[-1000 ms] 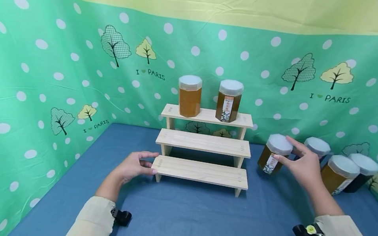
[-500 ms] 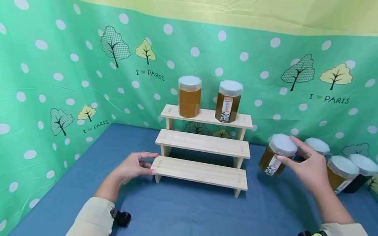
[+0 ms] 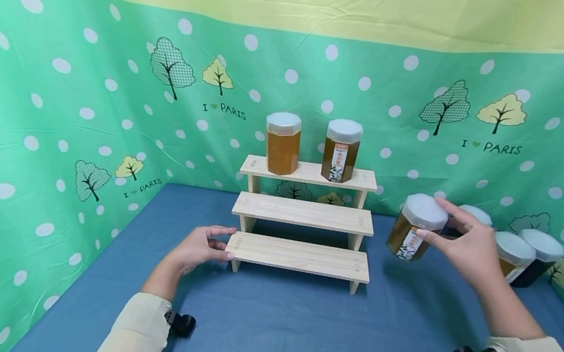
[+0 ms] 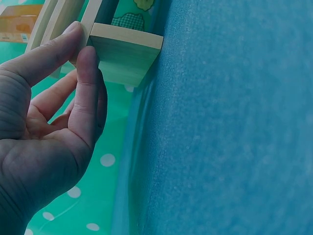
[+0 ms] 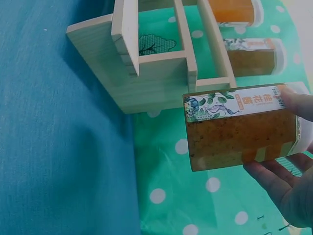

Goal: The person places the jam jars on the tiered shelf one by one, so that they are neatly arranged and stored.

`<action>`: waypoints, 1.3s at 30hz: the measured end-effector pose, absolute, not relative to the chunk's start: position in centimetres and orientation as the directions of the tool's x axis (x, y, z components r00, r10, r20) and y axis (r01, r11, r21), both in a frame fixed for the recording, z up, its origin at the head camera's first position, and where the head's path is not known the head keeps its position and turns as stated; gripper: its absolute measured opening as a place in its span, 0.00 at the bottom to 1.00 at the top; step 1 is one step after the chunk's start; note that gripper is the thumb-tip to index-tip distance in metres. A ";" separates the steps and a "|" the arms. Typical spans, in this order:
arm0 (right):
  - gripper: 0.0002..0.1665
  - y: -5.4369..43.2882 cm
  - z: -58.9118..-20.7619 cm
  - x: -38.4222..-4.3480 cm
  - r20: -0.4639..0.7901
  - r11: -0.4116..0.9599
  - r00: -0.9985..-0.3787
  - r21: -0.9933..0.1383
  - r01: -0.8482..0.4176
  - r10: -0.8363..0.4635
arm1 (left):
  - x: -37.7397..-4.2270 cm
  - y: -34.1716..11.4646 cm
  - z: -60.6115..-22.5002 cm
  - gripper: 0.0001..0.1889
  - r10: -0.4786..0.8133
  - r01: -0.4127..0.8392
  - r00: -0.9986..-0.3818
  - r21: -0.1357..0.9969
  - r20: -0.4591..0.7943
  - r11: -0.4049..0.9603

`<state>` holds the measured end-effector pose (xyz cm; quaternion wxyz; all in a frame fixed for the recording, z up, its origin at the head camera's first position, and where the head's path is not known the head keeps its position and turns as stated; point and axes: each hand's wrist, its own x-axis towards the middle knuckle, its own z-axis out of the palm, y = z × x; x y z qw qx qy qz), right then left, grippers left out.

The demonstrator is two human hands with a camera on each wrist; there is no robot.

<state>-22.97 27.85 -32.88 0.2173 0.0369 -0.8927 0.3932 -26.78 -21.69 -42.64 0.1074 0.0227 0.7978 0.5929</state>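
Observation:
My right hand (image 3: 470, 248) grips an eight-sided jar (image 3: 415, 232) by its white lid, thumb on the near side. The jar holds a brown filling, tilts slightly and hangs above the cloth, right of the wooden three-step stand (image 3: 298, 255). In the right wrist view the jar (image 5: 239, 132) shows a white label with leaves and orange print. My left hand (image 3: 199, 250) pinches the left end of the lowest step between thumb and fingers. In the left wrist view, the fingertips (image 4: 87, 56) meet at that board's end. An amber jar (image 3: 283, 146) and a brown labelled jar (image 3: 341, 154) stand on the top step.
Several more lidded jars stand at the right on the blue cloth (image 3: 283, 331): an amber one (image 3: 514, 251), a dark one (image 3: 539, 257) behind it, and one partly hidden (image 3: 477, 213) by my right hand. A green dotted curtain (image 3: 115, 59) rises behind and at the sides.
My right hand has raised the jar and shifted a little to the right, overlapping more of the jars behind it. The left hand and the stand have stayed in place.

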 end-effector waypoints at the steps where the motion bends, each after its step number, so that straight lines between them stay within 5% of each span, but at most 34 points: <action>1: 0.46 27.8 -32.8 -22.9 0.420 0.685 -0.902 -0.687 -0.243 0.101 | -26.8 -21.7 -42.6 0.35 0.165 -0.091 -0.976 0.951 -0.144 0.295; 39: 0.41 21.8 -30.5 -22.5 0.472 0.585 -0.880 -0.701 -0.408 -0.049 | -26.7 -21.7 -42.4 0.36 0.177 -0.084 -0.974 0.955 -0.139 0.286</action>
